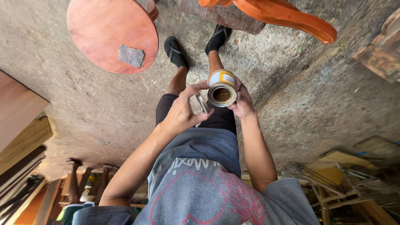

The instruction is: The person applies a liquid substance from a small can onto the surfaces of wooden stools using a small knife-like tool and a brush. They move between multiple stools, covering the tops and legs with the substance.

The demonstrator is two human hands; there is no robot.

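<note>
The right hand (241, 102) is wrapped around a small round tin (222, 88), fingers curled behind its wall so the can is clamped upright with its open mouth facing the camera; a dark brownish liquid shows inside the metal rim, and the side carries a white and yellow label. The left hand (181, 110) is closed in a pinch on the tin's lid (203, 103), a thin metal disc held on edge between thumb and fingertips, just beside the can's rim on its left and nearly touching it. Both hands are held out in front of the body, above the knees, with nothing beneath them but the rough concrete floor (100, 112). The person wears a grey printed shirt, dark shorts and black sandals (176, 52), feet planted on the floor just beyond the can. On the floor to the upper left lies a round reddish wooden tabletop (104, 29) with a small grey square of sandpaper-like sheet (131, 55) resting near its lower edge. At the top edge a curved, orange-varnished wooden leg (287, 16) crosses over a rough log (221, 14). Flat boards (21, 121) lean along the left edge, and a heap of offcuts and scrap timber (346, 179) fills the lower right corner, well apart from the hands.
</note>
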